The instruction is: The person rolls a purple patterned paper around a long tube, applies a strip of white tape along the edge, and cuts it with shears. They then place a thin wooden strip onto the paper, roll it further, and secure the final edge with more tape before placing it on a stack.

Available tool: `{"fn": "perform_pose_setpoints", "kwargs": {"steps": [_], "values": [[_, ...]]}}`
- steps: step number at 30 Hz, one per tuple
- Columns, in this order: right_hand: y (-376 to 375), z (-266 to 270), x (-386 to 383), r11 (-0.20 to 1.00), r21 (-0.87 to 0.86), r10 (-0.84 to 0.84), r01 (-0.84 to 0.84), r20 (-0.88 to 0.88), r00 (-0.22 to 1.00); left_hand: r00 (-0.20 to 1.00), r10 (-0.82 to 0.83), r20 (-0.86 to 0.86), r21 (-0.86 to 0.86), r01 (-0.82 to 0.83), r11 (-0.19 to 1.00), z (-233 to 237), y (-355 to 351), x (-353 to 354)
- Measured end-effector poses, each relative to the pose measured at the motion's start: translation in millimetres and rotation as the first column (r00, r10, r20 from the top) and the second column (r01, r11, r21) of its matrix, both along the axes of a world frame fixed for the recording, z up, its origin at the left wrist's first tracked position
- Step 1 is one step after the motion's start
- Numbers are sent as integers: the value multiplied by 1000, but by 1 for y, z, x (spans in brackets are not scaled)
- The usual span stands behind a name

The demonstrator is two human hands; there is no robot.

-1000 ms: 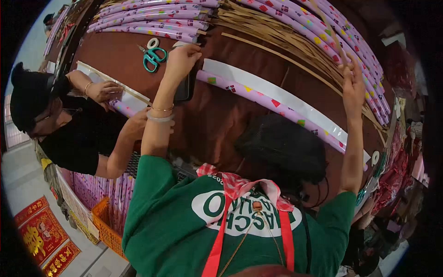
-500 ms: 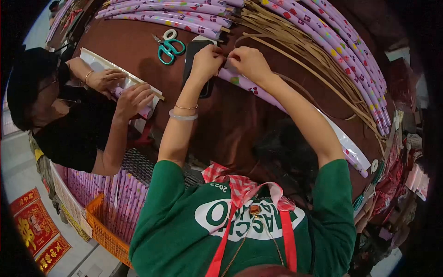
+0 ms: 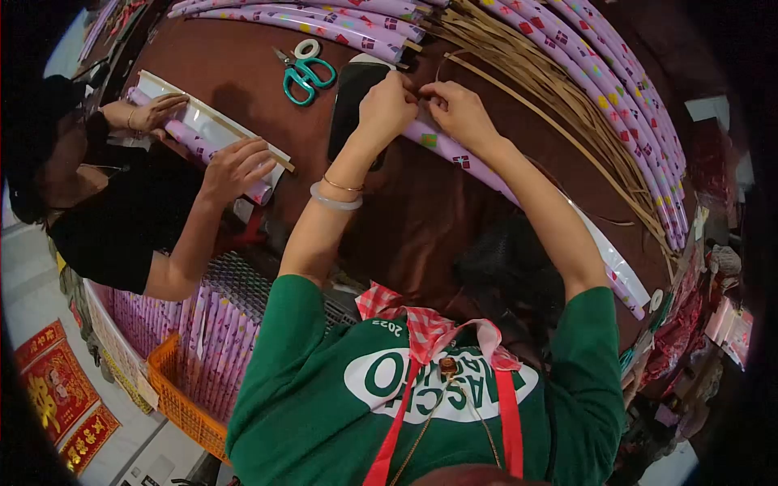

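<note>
My left hand (image 3: 391, 104) is closed in a pinch at the upper end of a lilac printed roll (image 3: 460, 162); what its fingertips grip is hidden. Facing it, my right hand (image 3: 462, 115) is pinched too, and a thin brown strip (image 3: 438, 68) curves up from its fingers. The roll slants down to the right beneath my right forearm, with a white sheet edge (image 3: 604, 243) showing along its lower part. A black phone-like slab (image 3: 347, 109) lies under my left wrist. Teal-handled scissors (image 3: 304, 81) and a white tape roll (image 3: 307, 49) rest to its left.
Brown strips (image 3: 535, 77) lie in a bundle at the back, beside finished lilac rolls (image 3: 604, 97). More rolls (image 3: 324, 32) lie at the far left. A co-worker's hands (image 3: 235, 168) press a lilac roll on a white sheet. An orange basket (image 3: 182, 397) stands below.
Both my hands stay pinched together at the roll's end and appear slightly further right and lower. At left, the co-worker's hands have spread apart along their roll, showing more of it.
</note>
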State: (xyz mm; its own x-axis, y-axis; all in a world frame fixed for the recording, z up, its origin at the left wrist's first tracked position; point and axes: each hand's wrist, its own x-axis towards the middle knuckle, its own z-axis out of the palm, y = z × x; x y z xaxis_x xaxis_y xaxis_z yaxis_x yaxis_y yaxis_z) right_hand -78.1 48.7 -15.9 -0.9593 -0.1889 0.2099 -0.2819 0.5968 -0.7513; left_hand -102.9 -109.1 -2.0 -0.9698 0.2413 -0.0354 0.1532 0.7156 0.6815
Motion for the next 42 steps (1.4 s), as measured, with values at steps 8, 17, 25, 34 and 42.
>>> {"fn": "perform_pose_setpoints", "kwargs": {"steps": [8,17,25,34,42], "values": [[0,-2,-2,997,-57,46,-43,59,997,977,-136,-162,20,141,990,-3,-7,3],[-4,-3,0,998,-63,7,-7,0,1000,993,-100,-61,75,105,992,-8,-9,-1],[-5,-6,0,998,-52,-22,18,-72,997,997,-73,-13,48,73,996,2,-6,0],[-6,-6,-3,999,-47,-19,17,-48,999,998,-65,-13,5,65,998,5,-6,-1],[-5,-10,-3,998,31,-44,49,-157,987,998,-56,18,0,56,998,3,-5,-3]]}}
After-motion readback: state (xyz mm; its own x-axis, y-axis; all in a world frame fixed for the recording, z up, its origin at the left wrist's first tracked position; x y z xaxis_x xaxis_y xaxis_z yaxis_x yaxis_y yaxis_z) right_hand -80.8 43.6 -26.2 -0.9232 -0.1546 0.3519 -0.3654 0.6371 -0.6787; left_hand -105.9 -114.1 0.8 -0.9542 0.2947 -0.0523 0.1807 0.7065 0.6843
